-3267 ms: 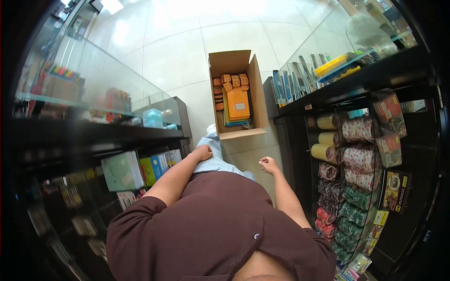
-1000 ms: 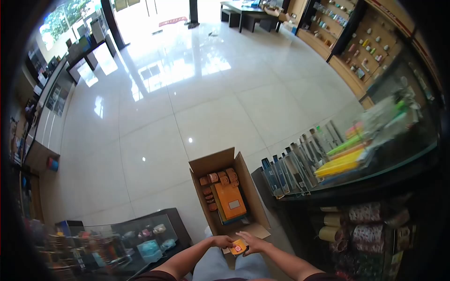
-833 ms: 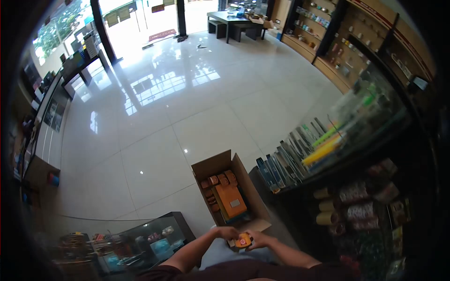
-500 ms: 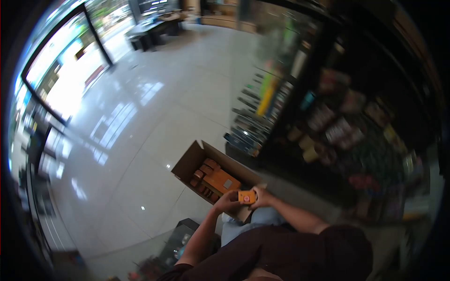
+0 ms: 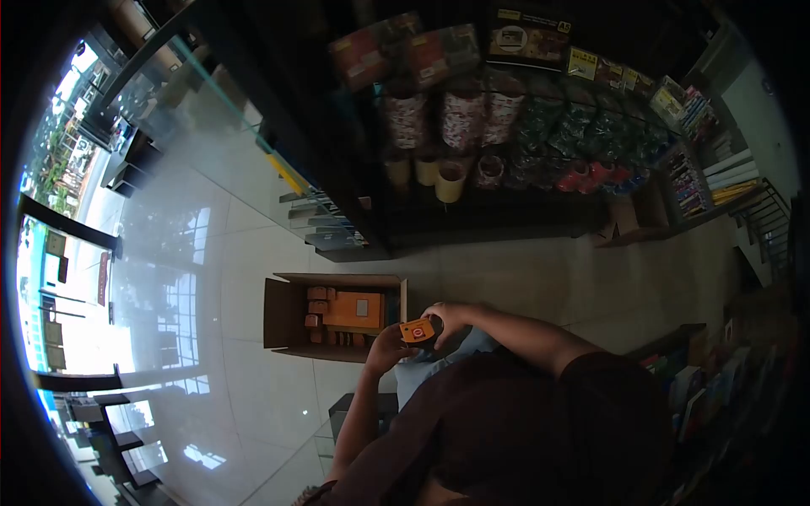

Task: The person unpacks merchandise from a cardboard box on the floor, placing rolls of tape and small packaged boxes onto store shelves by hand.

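Observation:
Between my two hands is a small orange box [image 5: 417,331] with a round red mark on its face. My left hand [image 5: 387,348] is closed on its left side, and my right hand [image 5: 449,320] grips its right edge. Just left of them an open cardboard carton [image 5: 284,314] stands on the floor. Inside it lie a large orange box [image 5: 350,309] with a pale label and several small orange boxes [image 5: 317,307]. The box in my hands is held above my lap, near the carton's right end.
Dark shelves ahead carry wrapped rolls [image 5: 463,118], yellowish tape rolls [image 5: 450,181] and bags. A glass panel [image 5: 228,105] stands at the left of the shelves. Another cardboard box [image 5: 629,221] sits at the right. Books [image 5: 692,396] stand at the lower right.
My head has turned right, so the shelves now fill the upper view and the carton appears further left and level. Both hands still hold the small orange box.

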